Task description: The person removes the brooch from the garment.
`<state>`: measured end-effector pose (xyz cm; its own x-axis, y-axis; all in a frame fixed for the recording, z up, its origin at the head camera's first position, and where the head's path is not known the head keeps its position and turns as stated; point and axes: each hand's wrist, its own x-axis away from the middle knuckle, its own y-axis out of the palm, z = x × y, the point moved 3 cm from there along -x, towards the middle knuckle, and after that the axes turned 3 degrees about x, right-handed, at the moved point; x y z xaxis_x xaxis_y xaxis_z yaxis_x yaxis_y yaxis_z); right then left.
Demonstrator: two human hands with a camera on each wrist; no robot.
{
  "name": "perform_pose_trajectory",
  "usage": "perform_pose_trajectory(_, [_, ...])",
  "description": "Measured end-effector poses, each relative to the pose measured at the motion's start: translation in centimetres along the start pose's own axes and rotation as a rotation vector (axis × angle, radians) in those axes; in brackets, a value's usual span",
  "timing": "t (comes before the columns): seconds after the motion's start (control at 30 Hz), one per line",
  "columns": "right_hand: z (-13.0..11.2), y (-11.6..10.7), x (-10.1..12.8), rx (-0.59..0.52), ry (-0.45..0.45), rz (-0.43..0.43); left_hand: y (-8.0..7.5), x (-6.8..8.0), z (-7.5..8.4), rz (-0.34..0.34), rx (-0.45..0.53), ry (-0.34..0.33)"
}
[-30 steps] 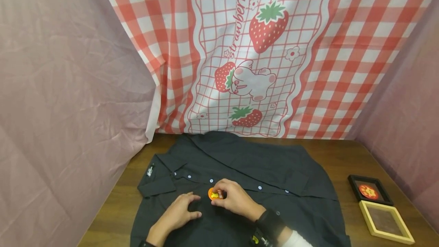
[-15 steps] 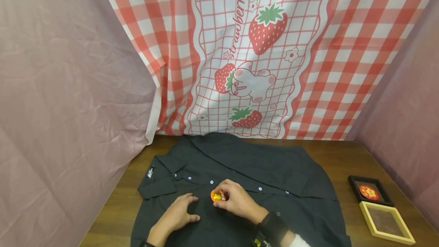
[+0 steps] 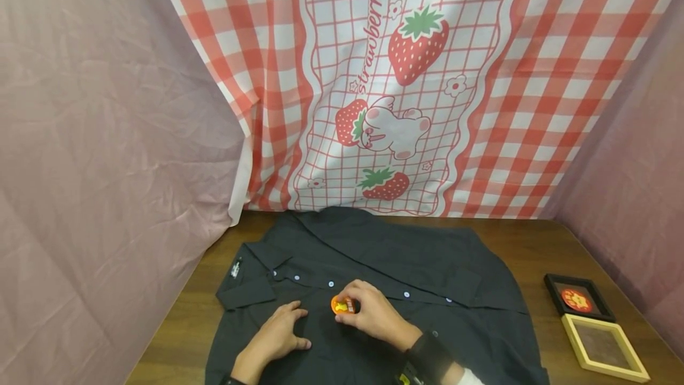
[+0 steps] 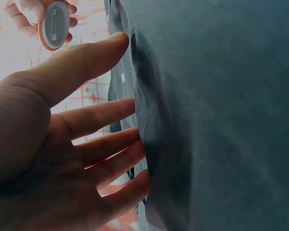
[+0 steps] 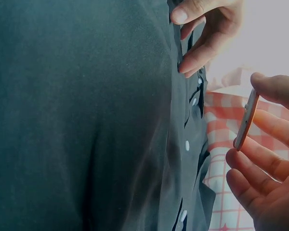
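A black button-up shirt lies spread flat on the wooden table. My right hand pinches a small round orange badge just above the shirt's chest, near the row of white buttons. The badge shows its grey back in the left wrist view and appears edge-on as a thin disc in the right wrist view. My left hand rests flat on the shirt to the left of the badge, fingers straight and spread.
Two small square frames sit at the table's right edge: a black one holding a red-orange badge, and a light wooden one in front of it. Pink cloth hangs on both sides, a red checked strawberry cloth at the back.
My right hand has shifted the badge slightly to the right along the shirt. The left hand stays pressed on the fabric in nearly the same place.
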<state>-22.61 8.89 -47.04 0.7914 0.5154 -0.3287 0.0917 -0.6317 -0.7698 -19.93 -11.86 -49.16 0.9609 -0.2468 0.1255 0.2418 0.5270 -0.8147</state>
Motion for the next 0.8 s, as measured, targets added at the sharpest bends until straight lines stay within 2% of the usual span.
perform_pose_trajectory(0.4, [-0.1,-0.7,0.2,-0.006,0.038,0.091,-0.1,0.3,0.0,0.041,-0.012,0.037])
perform_pose_trajectory(0.63, [0.1,-1.1,0.3,-0.017,0.066,0.082,-0.1,0.2,0.0,0.042,-0.006,0.028])
perform_pose_trajectory(0.8, [0.3,-1.4,0.5,0.007,0.053,0.103,-0.1,0.2,0.0,0.044,-0.001,0.024])
